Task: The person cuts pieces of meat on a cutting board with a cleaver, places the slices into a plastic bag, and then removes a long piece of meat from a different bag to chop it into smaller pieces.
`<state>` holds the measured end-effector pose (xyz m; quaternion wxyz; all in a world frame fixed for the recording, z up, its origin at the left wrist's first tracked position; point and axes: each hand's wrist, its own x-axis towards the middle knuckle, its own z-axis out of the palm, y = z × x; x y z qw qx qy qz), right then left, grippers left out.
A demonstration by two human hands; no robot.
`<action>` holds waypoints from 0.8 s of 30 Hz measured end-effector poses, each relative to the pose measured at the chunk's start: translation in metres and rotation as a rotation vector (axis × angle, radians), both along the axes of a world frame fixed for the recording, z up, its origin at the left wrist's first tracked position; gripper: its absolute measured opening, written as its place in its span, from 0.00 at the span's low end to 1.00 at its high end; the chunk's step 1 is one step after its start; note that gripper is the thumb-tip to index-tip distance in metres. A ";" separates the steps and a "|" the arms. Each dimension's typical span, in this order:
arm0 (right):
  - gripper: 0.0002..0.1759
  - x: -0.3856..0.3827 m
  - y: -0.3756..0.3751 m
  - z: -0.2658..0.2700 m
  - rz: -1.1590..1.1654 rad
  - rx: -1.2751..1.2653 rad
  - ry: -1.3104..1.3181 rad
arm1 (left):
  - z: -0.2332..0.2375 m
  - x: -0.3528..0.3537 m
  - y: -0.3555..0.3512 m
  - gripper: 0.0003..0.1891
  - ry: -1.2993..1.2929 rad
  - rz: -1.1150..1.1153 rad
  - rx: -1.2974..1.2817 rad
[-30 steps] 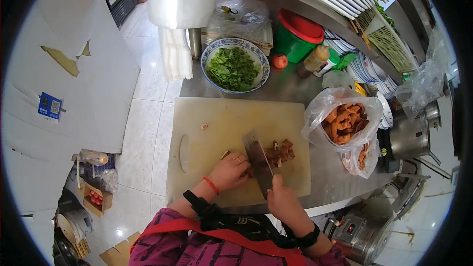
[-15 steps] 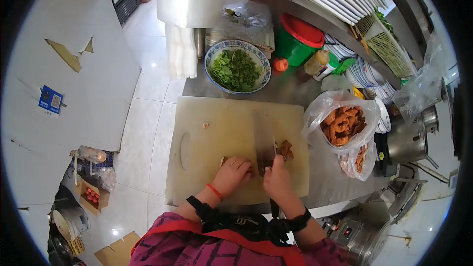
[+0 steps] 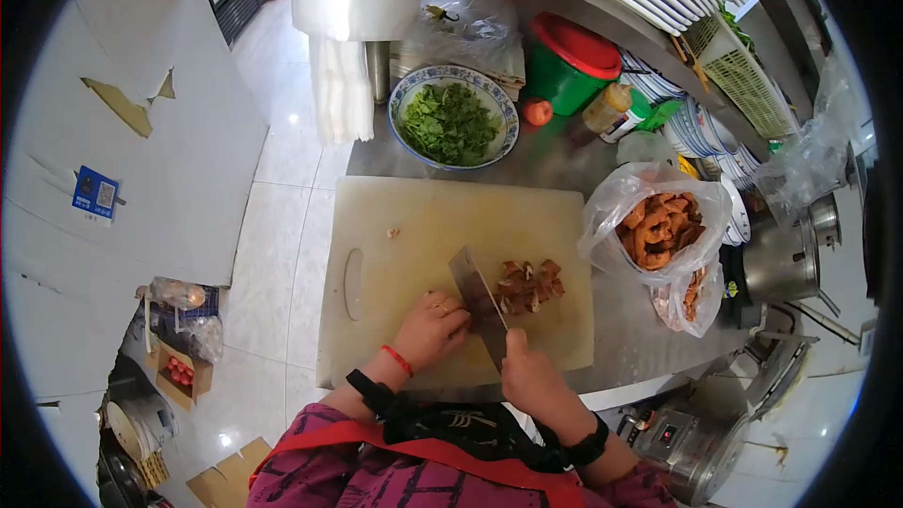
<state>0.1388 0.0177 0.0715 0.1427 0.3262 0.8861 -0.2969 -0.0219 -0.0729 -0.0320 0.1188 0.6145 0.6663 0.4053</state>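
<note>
My right hand (image 3: 531, 372) is wrapped round the handle of a cleaver (image 3: 478, 290). Its broad blade stands tilted on the white cutting board (image 3: 404, 216), between my left hand and a small heap of chopped reddish-brown meat (image 3: 530, 287). Just left of the blade, my left hand (image 3: 435, 327) rests on the board with fingers curled and pressed down; whatever lies under them is hidden. A tiny scrap (image 3: 393, 232) lies on the board's upper left part.
Behind the board stands a patterned bowl (image 3: 401, 143) of chopped greens. To the right sit a plastic bag (image 3: 602, 226) of brown meat pieces and a smaller bag (image 3: 701, 320). A green bucket (image 3: 560, 80), bottles, stacked bowls (image 3: 691, 132) and a steel pot (image 3: 779, 268) line the counter.
The cleaver has swung from nearly upright to slanting up-left, baring more chopped meat to its right. My left hand has shifted slightly left. The brown piece seen at its fingers earlier is now hidden.
</note>
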 end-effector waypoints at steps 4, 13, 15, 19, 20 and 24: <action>0.16 -0.039 0.005 -0.011 -0.045 0.019 0.018 | -0.002 0.004 0.002 0.11 0.028 0.020 0.034; 0.12 -0.011 0.005 0.022 -0.119 0.061 0.220 | 0.020 0.022 -0.009 0.15 0.004 0.279 0.077; 0.12 -0.005 -0.002 0.034 -0.052 0.053 0.133 | 0.019 0.013 -0.016 0.16 0.080 0.239 0.072; 0.10 0.004 -0.010 0.022 0.028 0.006 0.055 | 0.007 0.013 -0.017 0.13 0.056 0.186 0.013; 0.10 0.005 -0.010 0.018 0.028 0.004 0.050 | 0.004 0.013 -0.016 0.12 0.031 0.182 0.033; 0.11 -0.004 -0.008 0.010 0.082 -0.005 0.007 | 0.001 0.010 -0.015 0.10 0.004 0.150 0.113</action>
